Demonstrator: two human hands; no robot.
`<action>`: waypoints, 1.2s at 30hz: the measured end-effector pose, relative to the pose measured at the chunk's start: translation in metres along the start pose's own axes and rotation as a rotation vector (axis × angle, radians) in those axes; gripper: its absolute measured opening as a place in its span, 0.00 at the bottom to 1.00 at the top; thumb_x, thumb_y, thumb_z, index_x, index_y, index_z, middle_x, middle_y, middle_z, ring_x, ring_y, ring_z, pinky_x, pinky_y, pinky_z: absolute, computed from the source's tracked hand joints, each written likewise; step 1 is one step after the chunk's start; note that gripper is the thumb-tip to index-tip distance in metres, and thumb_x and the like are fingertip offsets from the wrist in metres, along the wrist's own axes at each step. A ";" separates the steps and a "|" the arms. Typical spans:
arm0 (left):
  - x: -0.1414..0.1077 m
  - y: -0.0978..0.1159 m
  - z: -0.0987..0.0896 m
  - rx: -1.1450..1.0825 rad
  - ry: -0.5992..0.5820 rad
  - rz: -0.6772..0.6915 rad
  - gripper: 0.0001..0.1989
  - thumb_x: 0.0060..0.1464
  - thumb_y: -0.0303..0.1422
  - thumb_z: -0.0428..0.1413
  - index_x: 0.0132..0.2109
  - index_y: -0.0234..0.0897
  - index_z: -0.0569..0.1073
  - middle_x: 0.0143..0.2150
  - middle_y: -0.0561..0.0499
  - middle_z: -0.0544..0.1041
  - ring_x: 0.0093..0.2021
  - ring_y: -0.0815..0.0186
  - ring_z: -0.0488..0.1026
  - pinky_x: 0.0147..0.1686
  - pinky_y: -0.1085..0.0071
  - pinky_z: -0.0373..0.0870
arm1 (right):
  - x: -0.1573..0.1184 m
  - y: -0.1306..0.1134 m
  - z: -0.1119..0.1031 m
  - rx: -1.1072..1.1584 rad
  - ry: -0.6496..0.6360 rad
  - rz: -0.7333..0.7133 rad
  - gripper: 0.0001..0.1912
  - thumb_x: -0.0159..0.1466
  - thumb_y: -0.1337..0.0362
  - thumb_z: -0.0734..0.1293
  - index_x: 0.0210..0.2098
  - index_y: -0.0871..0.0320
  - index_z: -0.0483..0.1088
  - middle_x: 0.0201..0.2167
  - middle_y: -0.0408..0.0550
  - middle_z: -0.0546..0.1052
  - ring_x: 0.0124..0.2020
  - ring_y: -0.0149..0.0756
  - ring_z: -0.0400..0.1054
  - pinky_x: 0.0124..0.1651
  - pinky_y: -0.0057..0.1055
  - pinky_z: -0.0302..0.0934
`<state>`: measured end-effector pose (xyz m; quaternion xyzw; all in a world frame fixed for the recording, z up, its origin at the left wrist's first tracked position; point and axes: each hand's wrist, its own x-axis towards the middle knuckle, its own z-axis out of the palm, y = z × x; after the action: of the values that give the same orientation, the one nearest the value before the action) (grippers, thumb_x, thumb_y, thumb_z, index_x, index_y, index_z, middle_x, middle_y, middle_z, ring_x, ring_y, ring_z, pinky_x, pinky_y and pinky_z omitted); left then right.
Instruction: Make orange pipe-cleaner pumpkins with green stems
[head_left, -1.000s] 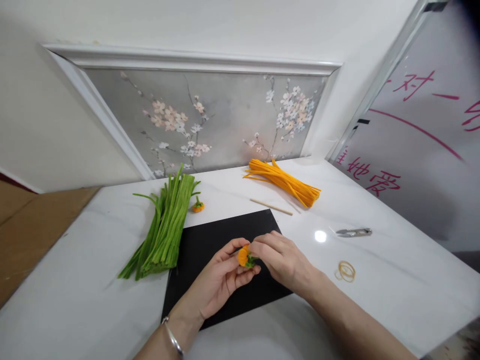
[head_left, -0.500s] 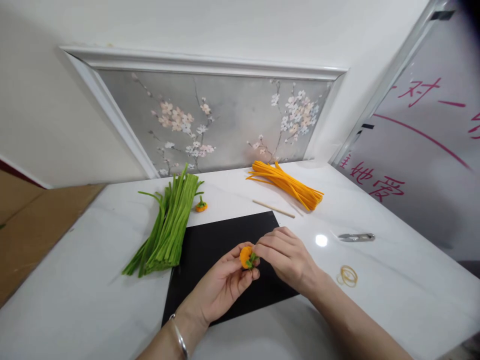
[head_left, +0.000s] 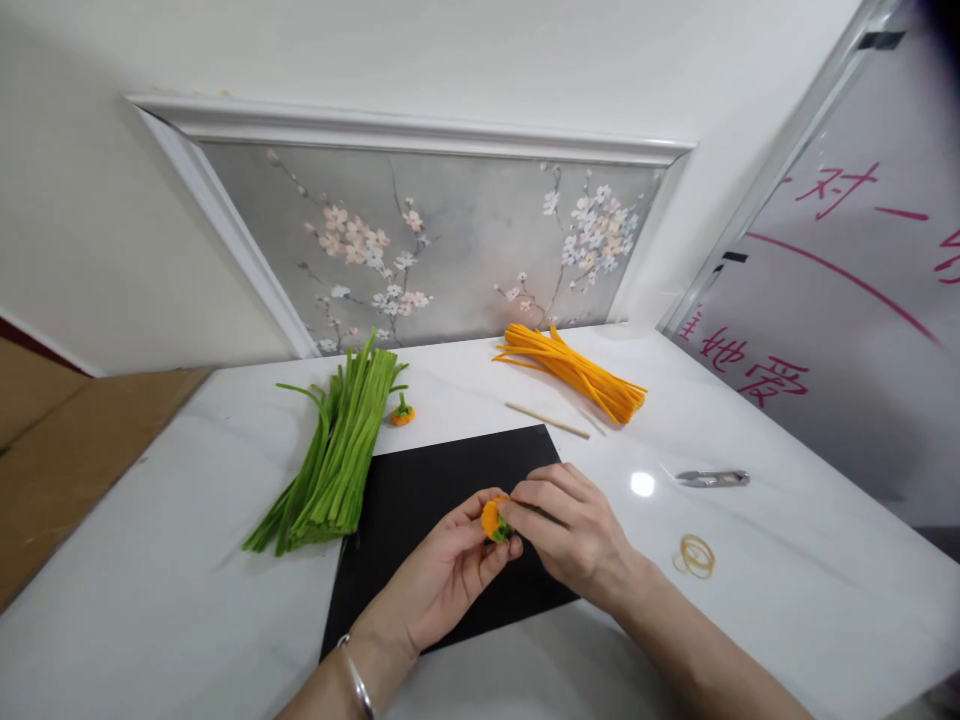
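Through the head camera I am finding the left hand (head_left: 461, 565) grasping a small orange-and-green piece (head_left: 491, 519) between the thumb and the fingers, palm turned partly upward. The right hand (head_left: 574, 525) is drawing its fingers together at the green side of the same piece, its fingertips gripping there; its thumb is lying mostly out of my sight. Both hands are holding the piece above a black mat (head_left: 435, 480), which is lying flat on a white table (head_left: 795, 580).

I am noting a second piece (head_left: 403, 414) of like colouring, standing beyond the mat with its green stem pointing up. Just beside it, a bundle of green strips (head_left: 341, 450) is lying to the left, its near end touching or overlapping the mat's edge; I cannot tell which. A bundle of orange strips (head_left: 574, 375) is lying farther back, with a thin stick (head_left: 547, 420) resting near it. To the right, metal snips (head_left: 712, 479) are lying beyond several yellowish bands (head_left: 697, 576).
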<state>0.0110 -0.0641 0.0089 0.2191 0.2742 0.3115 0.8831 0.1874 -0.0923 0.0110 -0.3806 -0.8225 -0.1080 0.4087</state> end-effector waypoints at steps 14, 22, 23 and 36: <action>0.002 -0.001 0.000 0.252 0.113 0.061 0.13 0.51 0.30 0.63 0.45 0.36 0.76 0.28 0.54 0.73 0.25 0.75 0.71 0.24 0.83 0.66 | -0.001 0.007 -0.004 -0.046 -0.098 -0.040 0.11 0.70 0.69 0.58 0.39 0.58 0.72 0.36 0.49 0.77 0.40 0.35 0.68 0.39 0.33 0.59; -0.001 0.006 0.003 0.308 0.123 0.036 0.11 0.53 0.30 0.62 0.44 0.33 0.79 0.37 0.47 0.78 0.33 0.71 0.75 0.34 0.80 0.73 | 0.004 0.009 -0.011 -0.039 -0.127 -0.047 0.11 0.70 0.69 0.58 0.39 0.59 0.72 0.36 0.48 0.77 0.40 0.35 0.67 0.41 0.34 0.58; -0.001 0.006 0.004 0.311 0.121 0.032 0.11 0.53 0.30 0.62 0.44 0.33 0.79 0.36 0.47 0.78 0.33 0.72 0.75 0.35 0.80 0.73 | 0.005 0.009 -0.012 -0.033 -0.129 -0.047 0.11 0.70 0.69 0.58 0.39 0.59 0.72 0.36 0.48 0.77 0.40 0.35 0.67 0.42 0.34 0.58; 0.001 0.001 0.002 0.316 0.098 0.131 0.08 0.54 0.28 0.61 0.43 0.36 0.78 0.43 0.50 0.75 0.41 0.71 0.73 0.44 0.78 0.72 | 0.001 0.002 0.003 0.024 -0.041 0.045 0.12 0.68 0.73 0.58 0.38 0.61 0.73 0.32 0.50 0.77 0.34 0.35 0.66 0.37 0.32 0.64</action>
<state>0.0123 -0.0635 0.0106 0.3570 0.3475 0.3318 0.8011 0.1863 -0.0888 0.0096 -0.3961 -0.8231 -0.0809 0.3988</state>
